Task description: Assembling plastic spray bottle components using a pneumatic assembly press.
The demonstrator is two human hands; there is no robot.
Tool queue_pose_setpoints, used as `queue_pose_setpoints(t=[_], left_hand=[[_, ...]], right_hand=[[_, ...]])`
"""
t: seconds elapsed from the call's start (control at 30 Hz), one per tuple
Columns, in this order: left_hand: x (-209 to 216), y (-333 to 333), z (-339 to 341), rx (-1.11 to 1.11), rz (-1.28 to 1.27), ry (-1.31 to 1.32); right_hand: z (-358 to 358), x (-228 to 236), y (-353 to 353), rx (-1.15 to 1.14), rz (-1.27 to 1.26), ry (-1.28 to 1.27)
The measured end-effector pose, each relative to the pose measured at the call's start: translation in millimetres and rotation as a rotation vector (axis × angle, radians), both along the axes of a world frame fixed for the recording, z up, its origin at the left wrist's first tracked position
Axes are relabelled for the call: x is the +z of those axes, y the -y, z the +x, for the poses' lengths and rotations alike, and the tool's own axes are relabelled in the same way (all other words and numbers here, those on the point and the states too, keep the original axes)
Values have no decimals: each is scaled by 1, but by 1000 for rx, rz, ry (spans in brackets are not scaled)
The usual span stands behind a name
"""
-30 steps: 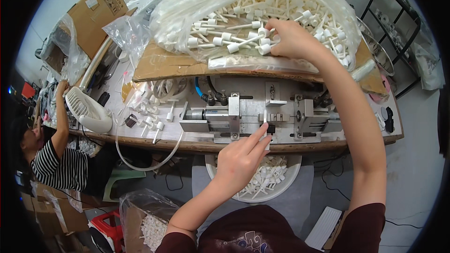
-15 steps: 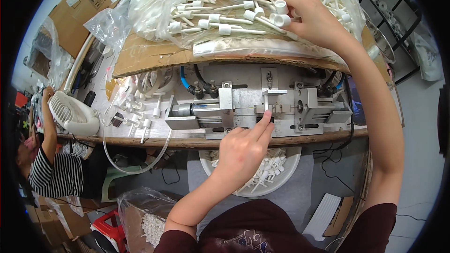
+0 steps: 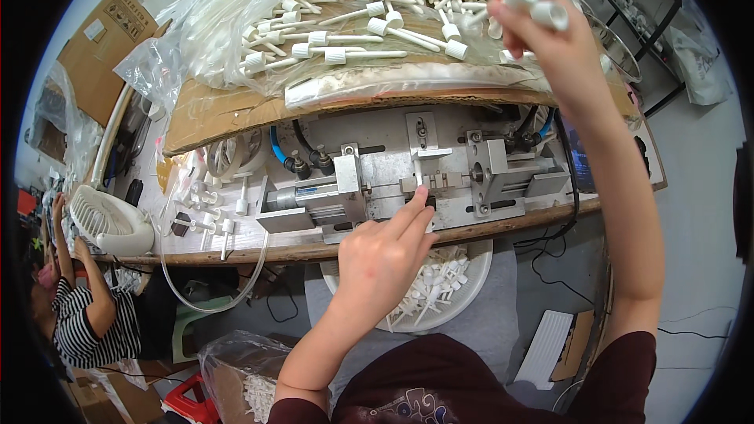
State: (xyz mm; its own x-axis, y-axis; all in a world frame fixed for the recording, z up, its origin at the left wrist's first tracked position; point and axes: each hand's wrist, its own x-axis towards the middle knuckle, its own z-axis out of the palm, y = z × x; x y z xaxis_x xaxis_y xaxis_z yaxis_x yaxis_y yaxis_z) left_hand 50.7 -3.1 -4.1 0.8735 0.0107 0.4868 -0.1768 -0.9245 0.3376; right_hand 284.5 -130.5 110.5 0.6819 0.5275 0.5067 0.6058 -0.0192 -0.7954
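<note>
My left hand (image 3: 383,261) reaches over the metal clamping fixture (image 3: 430,182), its index finger stretched onto a white stick (image 3: 419,169) lying across the small block. The thumb and part of the stick are hidden under the hand. Raised at the upper right, my right hand (image 3: 554,43) is closed around several white capped sticks; their ribbed, hollow caps (image 3: 548,15) stick out past the fingers, slightly blurred. Beneath it, a heap of similar white capped sticks (image 3: 381,27) lies on clear plastic over a cardboard sheet (image 3: 228,114).
Metal cylinders (image 3: 302,202) with blue and black hoses flank the fixture. Loose capped sticks (image 3: 206,220) and a white fan (image 3: 110,220) are to the left. Below the bench edge stands a white basket (image 3: 471,298) of white pieces. A person in a striped shirt (image 3: 86,326) sits far left.
My right hand has lifted off the heap, up and to the right, with the capped sticks in it. My left finger stays on the stick in the fixture. The whole view has shifted slightly.
</note>
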Motion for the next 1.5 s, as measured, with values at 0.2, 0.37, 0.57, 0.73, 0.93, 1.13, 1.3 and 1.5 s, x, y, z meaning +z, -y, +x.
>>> queue_pose_setpoints(t=[0.2, 0.37, 0.57, 0.73, 0.93, 1.13, 1.3, 1.5], left_hand=[[28, -4, -12, -98, -767, 169], [35, 1, -27, -149, -942, -13], [27, 0, -24, -240, -886, -14], [19, 5, -26, -255, -1347, -33], [13, -2, -18, -86, -500, 45], [-5, 3, -4, -6, -26, 33], [4, 1, 3, -7, 107, -43], [7, 0, 1, 0, 26, -56]], right_hand=[[-89, -52, 19, 134, 48, 579], [-137, -81, 29, 50, -205, 893], [-135, -97, 34, -22, -189, 970], [-131, -103, 42, -92, -151, 999], [-127, -108, 55, -124, -65, 688], [-130, -116, 61, -188, -7, 617], [-135, -118, 64, -137, 4, 596], [-137, -120, 66, -181, -56, 686]])
